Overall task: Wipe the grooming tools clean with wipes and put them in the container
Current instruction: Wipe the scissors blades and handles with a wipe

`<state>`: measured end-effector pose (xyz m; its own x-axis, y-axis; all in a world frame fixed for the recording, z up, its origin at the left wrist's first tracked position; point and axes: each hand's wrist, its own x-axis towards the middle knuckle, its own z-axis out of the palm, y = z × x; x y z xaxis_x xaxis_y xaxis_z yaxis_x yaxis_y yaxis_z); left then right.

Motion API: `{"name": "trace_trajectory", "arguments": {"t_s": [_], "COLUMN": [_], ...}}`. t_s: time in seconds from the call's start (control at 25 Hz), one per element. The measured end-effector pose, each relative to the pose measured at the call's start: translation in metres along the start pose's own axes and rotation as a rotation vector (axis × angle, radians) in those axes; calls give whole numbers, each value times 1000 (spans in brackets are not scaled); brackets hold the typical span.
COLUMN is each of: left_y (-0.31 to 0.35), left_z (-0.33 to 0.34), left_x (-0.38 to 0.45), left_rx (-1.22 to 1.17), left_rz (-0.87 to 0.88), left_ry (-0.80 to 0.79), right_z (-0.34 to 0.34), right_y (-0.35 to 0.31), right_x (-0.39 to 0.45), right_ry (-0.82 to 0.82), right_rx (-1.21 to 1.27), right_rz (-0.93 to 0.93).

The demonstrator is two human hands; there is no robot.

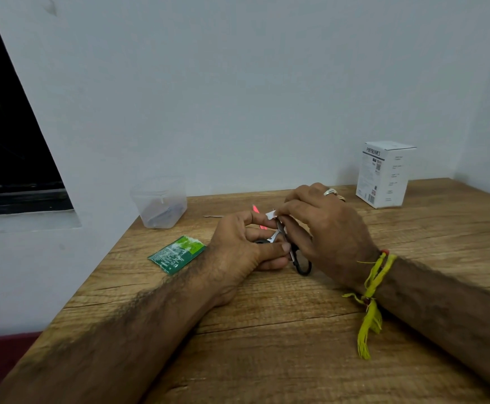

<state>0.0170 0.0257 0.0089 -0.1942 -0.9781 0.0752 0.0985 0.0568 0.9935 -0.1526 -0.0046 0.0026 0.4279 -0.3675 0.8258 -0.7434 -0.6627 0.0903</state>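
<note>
A white carton (383, 174) is standing upright at the far right of the tabletop (296, 330), near the wall. Across the top of its left face a brand name in dark capitals is showing, reading roughly "PORTRONICS", though the letters are blurring. Below it a dark band, a small square code and a barcode near the bottom edge are showing, none readable. The right face is carrying several short lines of grey print, too small to read. A green sachet (176, 253) is lying flat at the left of the tabletop, bearing tiny white print and symbols, illegible.
</note>
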Motion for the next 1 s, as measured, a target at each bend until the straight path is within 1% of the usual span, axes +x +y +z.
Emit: {"name": "trace_trajectory", "arguments": {"t_s": [0.32,0.6,0.68,0.84,1.0], "left_y": [0,-1,-2,-1,-1], "left_z": [0,1,1,0,-1], "left_x": [1,1,1,1,1], "left_rx": [-29,-31,-21,-20,-12], "left_rz": [-6,2,11,17,14], "left_ry": [15,14,6,-2,-5], "right_z": [-1,-2,-3,-4,-3], "right_y": [1,1,1,2,1], "right_x": [-1,-2,-3,-2,-2], "right_ry": [-23,-34,-50,-35,-59], "right_rx": [0,-44,-88,-94,-90], "right_rz": [-35,-77,-103,-68,-88]}}
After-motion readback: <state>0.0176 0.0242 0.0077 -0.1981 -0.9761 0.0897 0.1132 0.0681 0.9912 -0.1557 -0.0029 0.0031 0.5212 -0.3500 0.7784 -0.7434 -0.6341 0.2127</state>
